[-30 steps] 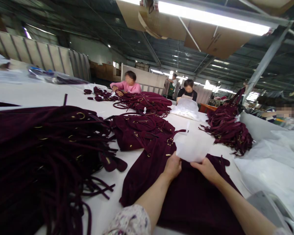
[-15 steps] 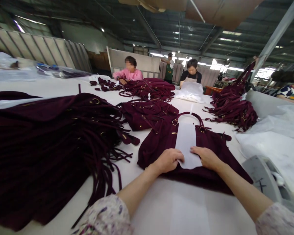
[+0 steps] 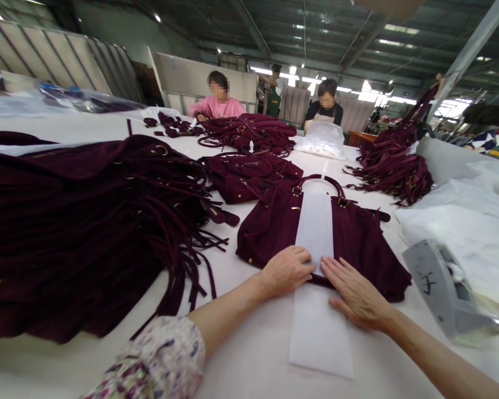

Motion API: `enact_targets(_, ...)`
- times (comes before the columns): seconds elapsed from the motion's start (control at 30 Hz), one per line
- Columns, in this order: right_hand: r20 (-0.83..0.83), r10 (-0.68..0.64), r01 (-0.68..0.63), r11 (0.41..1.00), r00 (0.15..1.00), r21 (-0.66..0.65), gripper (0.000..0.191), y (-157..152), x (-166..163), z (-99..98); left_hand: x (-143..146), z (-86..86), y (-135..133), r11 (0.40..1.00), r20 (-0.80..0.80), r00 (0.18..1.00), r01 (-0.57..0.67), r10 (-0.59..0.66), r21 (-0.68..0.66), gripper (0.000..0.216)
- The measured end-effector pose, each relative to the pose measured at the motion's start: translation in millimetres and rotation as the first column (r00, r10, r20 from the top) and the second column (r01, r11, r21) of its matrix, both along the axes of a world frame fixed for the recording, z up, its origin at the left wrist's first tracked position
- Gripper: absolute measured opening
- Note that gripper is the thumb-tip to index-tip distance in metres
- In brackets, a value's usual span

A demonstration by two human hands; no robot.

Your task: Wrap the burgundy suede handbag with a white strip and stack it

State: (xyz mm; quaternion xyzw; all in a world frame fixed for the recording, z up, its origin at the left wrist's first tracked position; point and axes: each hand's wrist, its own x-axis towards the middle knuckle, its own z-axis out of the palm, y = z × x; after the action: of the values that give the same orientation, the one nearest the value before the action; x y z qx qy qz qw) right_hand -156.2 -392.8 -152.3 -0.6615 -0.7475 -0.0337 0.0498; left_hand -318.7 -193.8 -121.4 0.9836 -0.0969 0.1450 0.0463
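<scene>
A dark burgundy handbag [image 3: 270, 233] lies flat on the table, its curved handle pointing away from me. Down the middle of its front runs a white paper-like strip [image 3: 316, 221], passing under the handle. My left hand [image 3: 286, 269] rests on the bag's near edge, fingers laid over the strip's left side. On the other side, my right hand [image 3: 357, 291] is spread flat, fingertips on the strip's lower end. Another white length [image 3: 321, 343] sticks out from beneath the bag towards me. Whether it joins the upper strip is hidden under the bag.
Several burgundy bags are heaped at the left [image 3: 66, 233], with dangling straps. A burgundy strap bundle [image 3: 399, 172] lies at the back right. Near my right arm sits a grey tape dispenser [image 3: 436, 288] beside clear plastic bags [image 3: 461, 221]. Co-workers [image 3: 220, 102] are across the table [image 3: 233, 366].
Both hands gripped the strip's lower end before; now the strip lies flat under spread fingers. My right hand has opened and come nearer. The bag's near edge sits farther back, baring the lower white length.
</scene>
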Motion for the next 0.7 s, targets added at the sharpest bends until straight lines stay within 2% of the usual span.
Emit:
enact_targets(0.1,-0.01,0.049,-0.05,0.998,0.999,-0.05,0.073,-4,2,5.7,-2,-6.2,-5,1.0,0.023,0.999,0.023,-0.023,0.001,0.016)
enact_targets(0.27,-0.044,0.195,-0.2,0.96,0.98,-0.194,0.088,-20,7,30.5,-10,-18.2,-3,0.998,0.101,0.993,0.059,-0.056,-0.028,0.029)
enact_targets(0.37,-0.018,0.279,-0.277,0.94,0.96,-0.198,0.082,-25,11,39.2,-10,-20.9,0,0.997,0.092,0.994,0.061,-0.058,-0.04,0.031)
enact_targets(0.43,0.032,0.33,-0.323,0.936,0.943,-0.138,0.07,-25,12,36.8,-10,-20.9,1,0.996,0.08,0.994,0.082,-0.079,-0.035,0.031)
enact_targets(0.53,0.131,0.343,-0.347,0.938,0.93,0.008,0.059,-21,11,22.4,-9,-21.3,3,0.994,0.098,0.99,0.107,-0.106,-0.004,0.032)
enact_targets(0.63,0.215,0.258,-0.301,0.932,0.942,0.2,0.04,-16,5,5.2,-8,-23.7,4,0.993,0.152,0.981,0.113,-0.119,0.046,0.03)
enact_targets(0.7,0.225,0.194,-0.253,0.93,0.955,0.268,0.025,-12,-1,-1.8,-6,-25.0,5,0.991,0.178,0.976,0.112,-0.124,0.078,0.029)
